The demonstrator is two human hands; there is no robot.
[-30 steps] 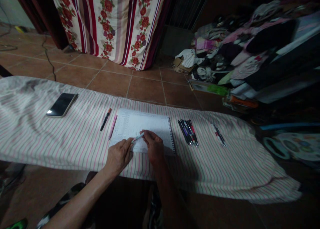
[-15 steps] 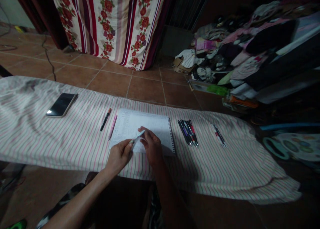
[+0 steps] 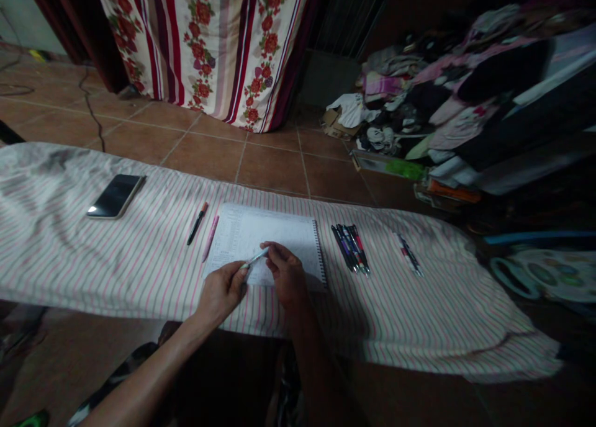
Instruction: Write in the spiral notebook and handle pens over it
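Observation:
A slim light-blue pen [image 3: 257, 256] is held slantwise over the notebook. My left hand [image 3: 224, 289] pinches its lower left end between thumb and fingers. At the upper right end, the thumb and fingertips of my right hand [image 3: 287, 273] close on the pen. Beneath both hands lies an open spiral notebook [image 3: 284, 228] with writing on its pages and its coil on the right. Along the notebook's left edge rests a pink pen [image 3: 211, 238], and farther left a black pen with an orange end [image 3: 197, 223].
Several pens [image 3: 351, 248] lie bunched right of the notebook, with more pens [image 3: 408, 253] farther right. A phone [image 3: 116, 196] is at the left on the striped cloth [image 3: 153, 253]. Beyond are a floral curtain [image 3: 223, 48] and piled clothes [image 3: 433, 92].
My right hand's fingers have drawn together from a looser spread and now close on the pen's upper right end. My left hand keeps its pinch in about the same place.

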